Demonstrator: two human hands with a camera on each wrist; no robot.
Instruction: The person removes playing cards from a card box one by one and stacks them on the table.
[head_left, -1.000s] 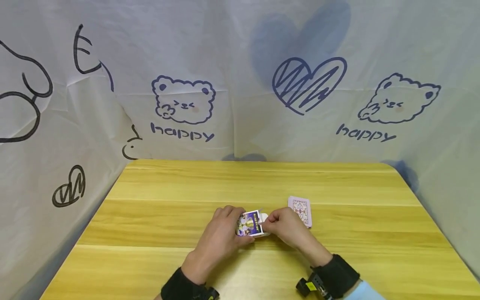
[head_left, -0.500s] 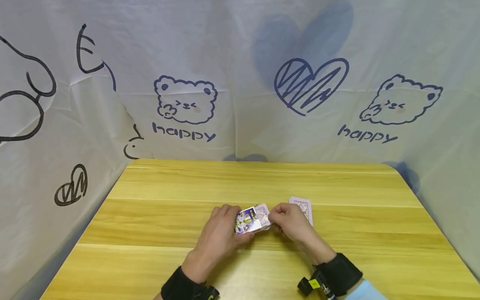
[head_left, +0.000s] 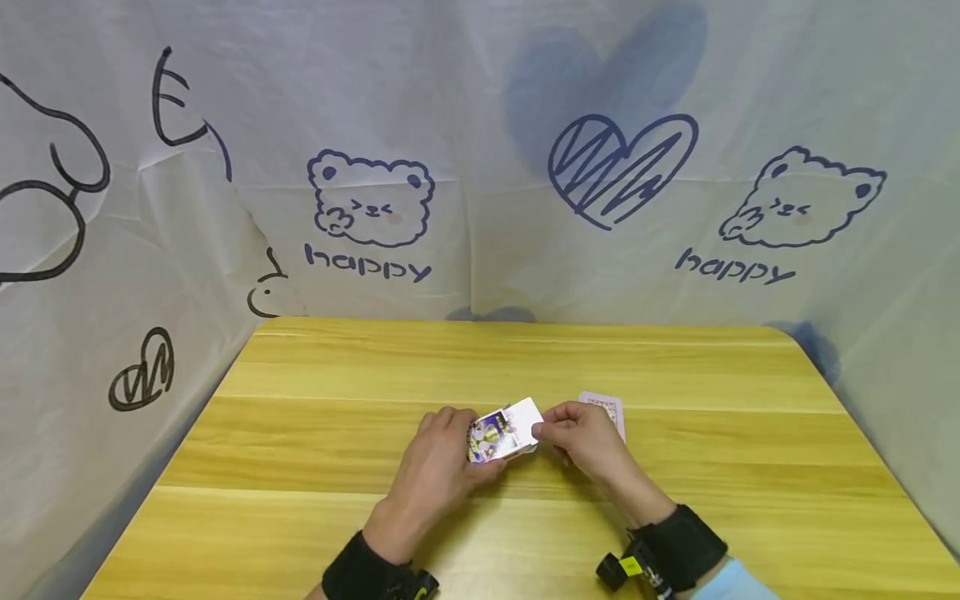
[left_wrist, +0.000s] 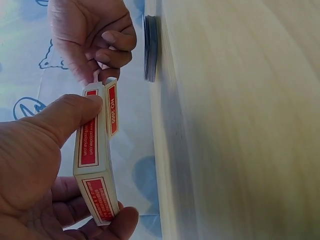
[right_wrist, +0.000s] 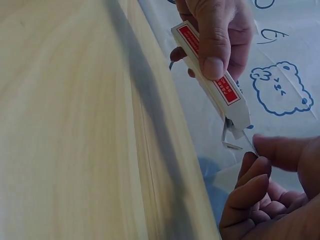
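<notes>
My left hand (head_left: 435,458) grips a small playing card box (head_left: 486,439) from its left side, thumb along the near edge and fingers behind. In the left wrist view the box's red-and-white narrow sides (left_wrist: 89,142) show, and its end flap (left_wrist: 112,107) stands folded out. A playing card (head_left: 527,417) sticks out of the box's right end, its upper surface bright white in the head view. Thumb and index finger of my right hand (head_left: 588,437) pinch that card's outer edge. Seen from the right wrist, only the card's thin edge (right_wrist: 251,144) shows between box and fingertips.
Just behind my right hand a stack of playing cards (head_left: 613,410) with patterned backs lies on the wooden table (head_left: 337,367), partly hidden by the hand. White cloth (head_left: 495,233) with drawings hangs behind the table and at both sides.
The card has come into view at the box's open end; its visible surface went from pinkish pattern to bright white. The box has tilted, its right end rising, and my right hand has shifted slightly right.
</notes>
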